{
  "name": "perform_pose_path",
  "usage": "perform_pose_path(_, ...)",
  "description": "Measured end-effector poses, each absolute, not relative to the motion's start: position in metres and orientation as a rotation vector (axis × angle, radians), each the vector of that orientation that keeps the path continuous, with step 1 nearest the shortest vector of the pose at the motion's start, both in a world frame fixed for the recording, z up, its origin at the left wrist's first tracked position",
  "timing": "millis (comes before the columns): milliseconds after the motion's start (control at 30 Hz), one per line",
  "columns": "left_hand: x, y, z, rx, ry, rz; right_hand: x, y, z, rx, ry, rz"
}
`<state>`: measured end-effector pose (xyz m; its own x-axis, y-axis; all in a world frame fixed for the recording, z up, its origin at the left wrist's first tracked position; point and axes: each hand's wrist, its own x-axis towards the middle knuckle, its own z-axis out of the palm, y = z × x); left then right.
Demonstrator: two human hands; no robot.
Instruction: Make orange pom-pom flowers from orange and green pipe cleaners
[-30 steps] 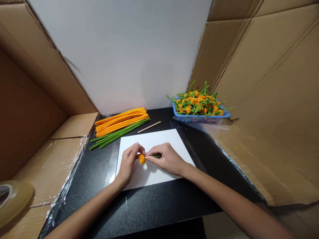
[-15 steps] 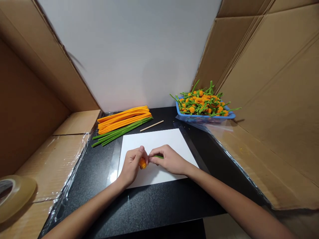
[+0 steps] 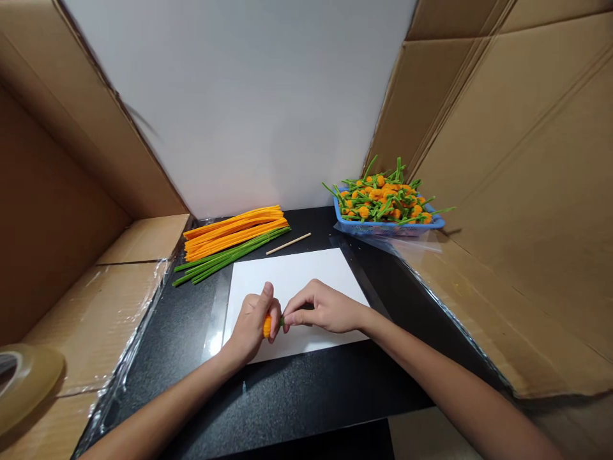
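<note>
My left hand (image 3: 251, 322) is closed around a small ribbed orange pipe-cleaner pumpkin (image 3: 267, 326), with its thumb pointing up. A short bit of green pipe-cleaner stem (image 3: 282, 321) shows between the two hands. Thumb and fingertips of my right hand (image 3: 325, 308) pinch that stem just to the right of the pumpkin. Both hands are over a white sheet (image 3: 282, 275) on the black table. Part of the pumpkin is hidden by the left fingers.
Behind the sheet lie orange pipe cleaners (image 3: 234, 233), green pipe cleaners (image 3: 230, 259) and a thin wooden stick (image 3: 288, 244). A blue basket (image 3: 387, 229) heaped with orange and green pieces stands back right. A tape roll (image 3: 36, 383) sits on cardboard at left.
My left hand has turned a little, so the orange pumpkin now points left. The green strand that arched inside my right hand no longer shows there. The view has shifted slightly.
</note>
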<state>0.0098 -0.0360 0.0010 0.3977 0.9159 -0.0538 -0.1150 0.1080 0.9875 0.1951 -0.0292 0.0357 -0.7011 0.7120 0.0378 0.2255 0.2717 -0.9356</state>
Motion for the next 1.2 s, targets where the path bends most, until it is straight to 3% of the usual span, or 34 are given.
perform_pose_path(633, 0.009, -0.033, 0.001, 1.217, 0.952, 0.914, 0.192, -0.036, 0.035, -0.919, -2.177, 1.137)
perform_pose_path(867, -0.011, -0.006, -0.005, 1.213, 0.98, 1.076, 0.214, -0.022, 0.039, -1.086, -2.059, 1.003)
perform_pose_path(1200, -0.012, 0.0, 0.004, 1.456, 0.819, 0.574, 0.234, -0.005, 0.039, -1.069, -1.374, 1.208)
